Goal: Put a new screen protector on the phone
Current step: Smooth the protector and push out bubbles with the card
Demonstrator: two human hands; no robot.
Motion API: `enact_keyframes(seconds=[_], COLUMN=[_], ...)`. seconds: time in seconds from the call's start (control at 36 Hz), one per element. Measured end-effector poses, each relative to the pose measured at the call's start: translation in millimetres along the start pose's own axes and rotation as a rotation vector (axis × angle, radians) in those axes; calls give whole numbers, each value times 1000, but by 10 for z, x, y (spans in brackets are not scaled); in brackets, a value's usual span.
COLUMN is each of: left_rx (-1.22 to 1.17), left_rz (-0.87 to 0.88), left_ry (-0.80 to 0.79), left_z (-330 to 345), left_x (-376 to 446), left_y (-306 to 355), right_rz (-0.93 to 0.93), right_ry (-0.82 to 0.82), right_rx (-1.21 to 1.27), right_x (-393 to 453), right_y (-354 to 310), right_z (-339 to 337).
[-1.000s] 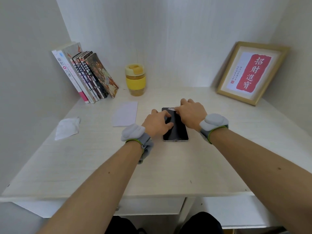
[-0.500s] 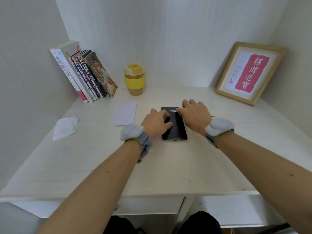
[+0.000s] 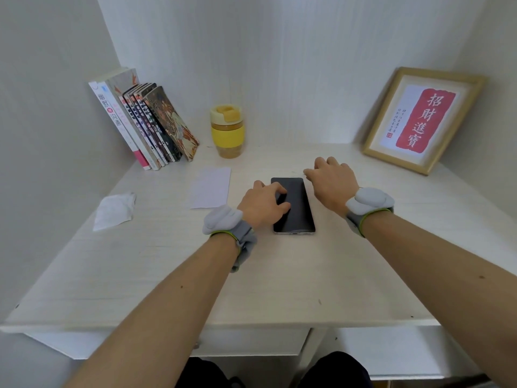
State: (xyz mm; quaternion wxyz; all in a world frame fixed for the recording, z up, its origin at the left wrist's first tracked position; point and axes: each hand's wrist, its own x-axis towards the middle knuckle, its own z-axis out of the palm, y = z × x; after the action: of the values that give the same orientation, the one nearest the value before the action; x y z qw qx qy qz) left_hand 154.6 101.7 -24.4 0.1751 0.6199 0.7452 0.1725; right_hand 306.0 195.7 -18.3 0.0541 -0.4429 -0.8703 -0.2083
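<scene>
The phone (image 3: 293, 205) lies flat, screen up, near the middle of the desk (image 3: 279, 275), toward its back edge. The left hand (image 3: 263, 204) presses spread fingers on the glass; the right hand (image 3: 331, 179) sits beside the phone's top right corner, whether pinching anything cannot be told. Judged step: seating or peeling film; next, steady the phone and press outward from centre

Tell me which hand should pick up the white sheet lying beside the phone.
Left, probably. The left hand rests on the phone, on the side where the white sheet lies. The right hand is off the phone's far-right corner and would have to cross over.
</scene>
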Motion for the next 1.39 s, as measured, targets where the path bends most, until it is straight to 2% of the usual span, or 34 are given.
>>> enact_keyframes(seconds=[0.17,0.47,0.89,0.97,1.08,1.28,1.39], left_rx=[5,7,-7,-33,-110,-167,-166], left_rz=[-8,-9,-10,-11,6,27,62], left_ry=[16,56,42,35,56,78,78], left_z=[21,57,38,30,-4,-95,-119], left_x=[8,-15,-22,-16,-67,-234,-317], left_y=[3,-1,2,-4,-5,-46,-32], right_rz=[-65,-146,13,41,11,-165,-183], right_ry=[49,-26,-1,23,-129,-244,-296], right_rx=[-19,-71,-77,20,312,408,479], right_x=[-141,-356,-267,-248,-254,-383,-426], right_y=[8,-184,-48,5,50,52,24], right_z=[-79,-199,-153,-183,-256,-341,-423])
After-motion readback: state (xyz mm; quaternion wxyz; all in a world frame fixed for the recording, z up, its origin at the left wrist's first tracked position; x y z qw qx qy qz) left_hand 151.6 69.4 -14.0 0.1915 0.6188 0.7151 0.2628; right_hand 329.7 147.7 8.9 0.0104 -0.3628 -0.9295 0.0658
